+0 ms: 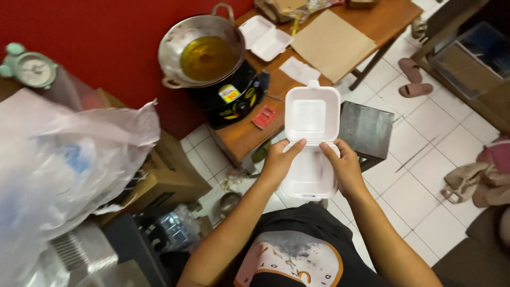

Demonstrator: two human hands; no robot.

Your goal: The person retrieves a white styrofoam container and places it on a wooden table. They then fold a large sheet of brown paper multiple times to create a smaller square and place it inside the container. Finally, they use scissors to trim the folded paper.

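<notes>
1. From the head view, I see both hands holding an open white foam clamshell box (311,143) in front of the torso, above the tiled floor (425,175).
2. My left hand (280,162) grips the box's left edge at the hinge, fingers curled underneath and thumb pressed flat on top.
3. My right hand (344,167) clasps the right edge the same way, thumb lying across the hinge line.
4. Beyond the box, the wooden table (382,21) carries a metal wok of oil (204,50) on a black stove (234,95), with a second open foam box (264,37) beside it.
</notes>
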